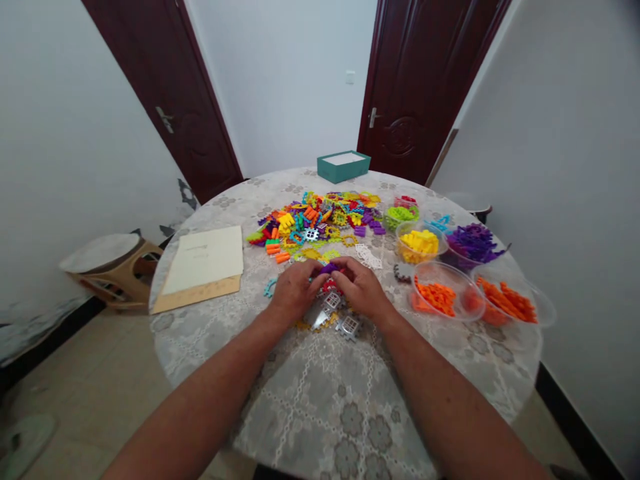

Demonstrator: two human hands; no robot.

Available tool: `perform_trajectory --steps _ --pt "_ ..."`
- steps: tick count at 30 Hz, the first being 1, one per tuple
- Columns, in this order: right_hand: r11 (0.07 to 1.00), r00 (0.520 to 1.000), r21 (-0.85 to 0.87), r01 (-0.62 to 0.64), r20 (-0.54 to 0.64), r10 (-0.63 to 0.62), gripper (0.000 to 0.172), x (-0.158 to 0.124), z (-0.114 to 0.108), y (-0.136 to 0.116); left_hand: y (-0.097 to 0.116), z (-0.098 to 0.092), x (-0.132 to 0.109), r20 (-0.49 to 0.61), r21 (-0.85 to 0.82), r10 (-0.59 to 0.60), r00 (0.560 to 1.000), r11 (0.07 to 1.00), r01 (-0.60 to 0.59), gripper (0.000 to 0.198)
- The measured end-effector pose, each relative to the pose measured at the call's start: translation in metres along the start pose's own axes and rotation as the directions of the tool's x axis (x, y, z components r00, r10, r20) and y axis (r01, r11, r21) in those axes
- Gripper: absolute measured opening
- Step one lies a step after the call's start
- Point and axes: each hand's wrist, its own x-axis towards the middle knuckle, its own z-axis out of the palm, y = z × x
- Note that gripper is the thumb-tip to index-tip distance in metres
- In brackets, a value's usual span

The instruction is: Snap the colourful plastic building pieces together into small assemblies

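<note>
A person's left hand [299, 288] and right hand [364, 288] meet near the middle of a round table [200, 343] covered in a patterned grey cloth, fingers and thumbs of both closed on a small purple piece [329, 268], held just above red and grey plastic pieces [349, 326] on the side toward the near edge. Beyond the hands spreads a heap of multicoloured pieces [311, 215], with a teal box [335, 172] at the far edge. Paper sheets [207, 257] lie by the left edge; clear tubs [474, 303] of colour-sorted pieces line the right edge.
</note>
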Motion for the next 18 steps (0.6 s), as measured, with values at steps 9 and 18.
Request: perform_trajectory --steps 9,18 --pt "0.965 0.965 0.188 -0.185 -0.15 0.214 0.017 0.004 -0.008 0.01 -0.058 -0.015 0.011 -0.239 0.148 -0.066 0.969 0.984 0.103 0.025" --pt "0.976 0.951 0.044 -0.213 -0.22 0.217 0.029 0.007 -0.009 0.016 -0.114 -0.01 0.032 -0.031 0.368 -0.281 0.959 0.889 0.272 0.057"
